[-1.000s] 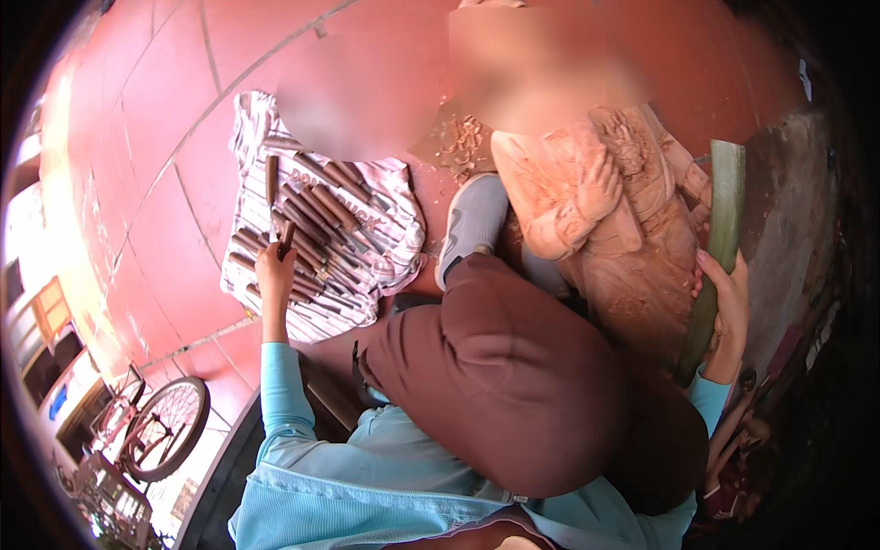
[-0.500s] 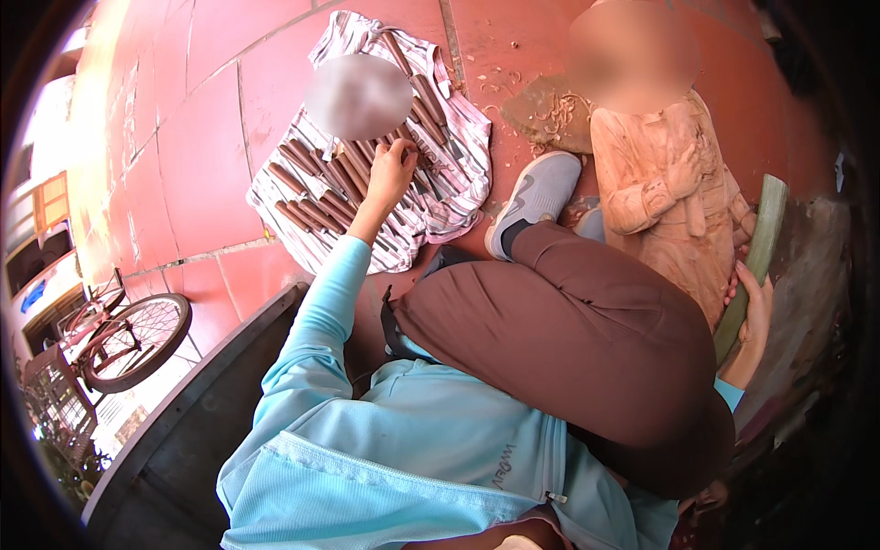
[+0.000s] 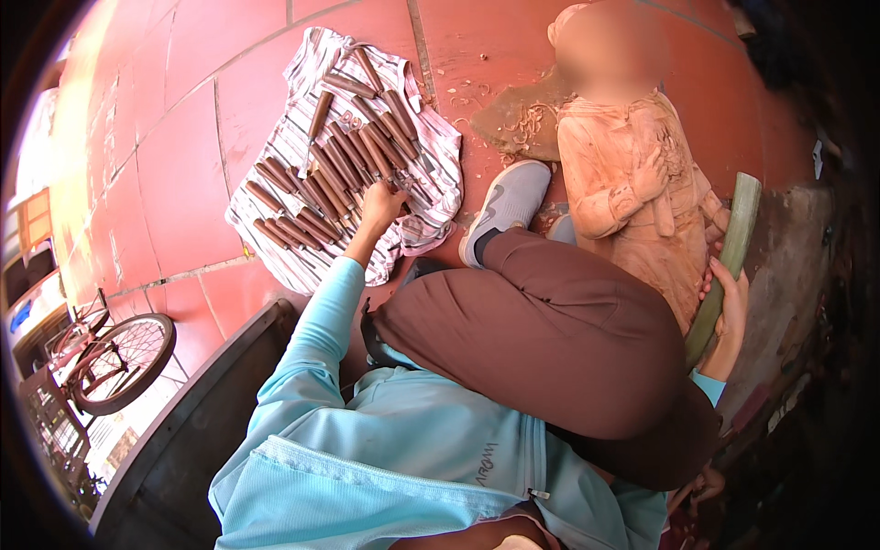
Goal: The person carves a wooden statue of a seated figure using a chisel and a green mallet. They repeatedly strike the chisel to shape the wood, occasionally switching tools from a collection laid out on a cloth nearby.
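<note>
My left hand (image 3: pixel 381 207) reaches into a spread of carving chisels (image 3: pixel 341 158) with brown wooden handles. They lie on a striped cloth (image 3: pixel 305 66) on the floor. Its fingers are pinched together low among the metal shafts; what is between them, if anything, is hidden. At the right, my right hand (image 3: pixel 731 298) is wrapped round a thick, greenish round stick (image 3: pixel 741 215), held upright at a slant. Beside it stands a carved wooden figure (image 3: pixel 605 197) in a long garment, one hand at its chest. The figure's head is blurred.
Wood shavings (image 3: pixel 527 126) lie on a brownish patch by the figure. My grey shoe (image 3: pixel 513 197) rests between cloth and figure. A dark panel (image 3: pixel 197 394) with a raised edge runs along my left. Further left is a bicycle (image 3: pixel 124 362) on the red tiled floor (image 3: pixel 183 147).
My left hand has drawn a little nearer to me across the chisels, its fingers still together. The right hand keeps its hold on the stick. The whole view has shifted slightly.
</note>
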### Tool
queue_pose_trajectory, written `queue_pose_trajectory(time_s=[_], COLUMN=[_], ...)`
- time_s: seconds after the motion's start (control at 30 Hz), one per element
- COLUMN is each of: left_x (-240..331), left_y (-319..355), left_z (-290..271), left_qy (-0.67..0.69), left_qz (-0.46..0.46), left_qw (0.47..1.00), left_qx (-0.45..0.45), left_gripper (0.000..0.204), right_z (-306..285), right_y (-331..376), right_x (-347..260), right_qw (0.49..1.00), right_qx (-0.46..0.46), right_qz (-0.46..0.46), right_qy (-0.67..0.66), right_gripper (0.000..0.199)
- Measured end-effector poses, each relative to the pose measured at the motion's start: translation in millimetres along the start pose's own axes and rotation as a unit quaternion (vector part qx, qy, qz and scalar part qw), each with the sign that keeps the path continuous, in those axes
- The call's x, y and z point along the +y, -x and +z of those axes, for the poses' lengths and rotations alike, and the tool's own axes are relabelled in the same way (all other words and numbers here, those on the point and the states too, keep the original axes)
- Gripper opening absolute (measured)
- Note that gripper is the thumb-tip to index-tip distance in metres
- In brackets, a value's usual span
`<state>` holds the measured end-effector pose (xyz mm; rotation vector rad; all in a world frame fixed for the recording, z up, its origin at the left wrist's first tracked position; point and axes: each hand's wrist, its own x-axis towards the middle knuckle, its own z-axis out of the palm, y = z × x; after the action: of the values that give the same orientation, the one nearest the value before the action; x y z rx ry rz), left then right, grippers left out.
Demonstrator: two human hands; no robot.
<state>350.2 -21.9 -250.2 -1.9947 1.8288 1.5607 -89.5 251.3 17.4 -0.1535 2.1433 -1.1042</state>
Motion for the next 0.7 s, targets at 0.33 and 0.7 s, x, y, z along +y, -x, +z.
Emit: queue_pose_trajectory(time_s=[0.33,0.7], left_x=[134,378], left_y=[63,128], left_z=[-27,47], left_qy=[0.33,0.269], left_qz=[0.14,0.652], left_qw=[0.933,0.707], left_qx=[-0.039,-0.055], left_gripper=[0.01,0.013], right_z=[-1,-7], right_y=[-1,-5], right_x=[-7,-5], right_qw=[1.0,0.999], right_qx=[-0.007,-0.004], right_qz=[0.02,0.038], right_qy=[0.004,0.002], right_gripper=[0.039,0.036])
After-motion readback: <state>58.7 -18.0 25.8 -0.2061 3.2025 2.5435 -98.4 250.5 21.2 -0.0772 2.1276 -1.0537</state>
